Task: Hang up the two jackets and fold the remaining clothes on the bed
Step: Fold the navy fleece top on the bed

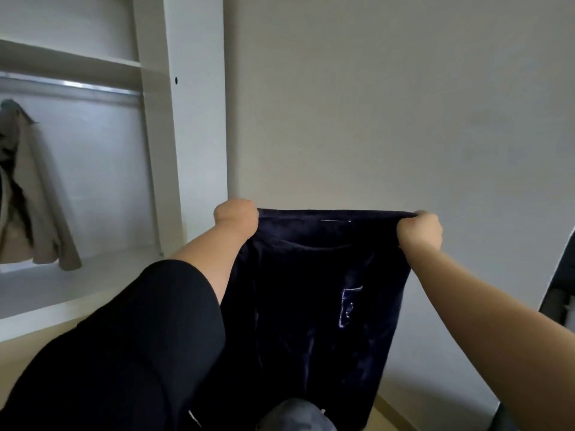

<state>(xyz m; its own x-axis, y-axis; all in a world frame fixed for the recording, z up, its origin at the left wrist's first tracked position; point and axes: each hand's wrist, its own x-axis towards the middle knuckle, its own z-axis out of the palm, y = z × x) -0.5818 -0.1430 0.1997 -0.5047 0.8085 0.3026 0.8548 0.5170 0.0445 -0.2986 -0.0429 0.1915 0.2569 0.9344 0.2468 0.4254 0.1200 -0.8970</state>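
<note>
The person is holding a dark navy garment (314, 290) up in front of the pale wall (389, 104), stretched flat between both hands in the lower middle of the frame. The left hand (236, 217) is gripping the garment's upper left corner, fingers curled over the top edge and out of sight behind the cloth, so only the back of the hand and wrist are showing. The right hand (420, 230) is clenching the upper right corner in a tight fist, with a bit of fabric bunching just above its knuckles. The top edge is running nearly level between the two hands, and the rest of the cloth is hanging straight down below them toward the bottom of the frame, a shiny patch (348, 306) catching light on its right half. A black sleeve (130, 343) is covering the left upper arm at lower left; the right forearm is bare. At far left, a beige jacket (28, 197) is hanging inside the open white wardrobe (174, 126), under a metal rail (71, 85) and well apart from the dark garment.
</note>
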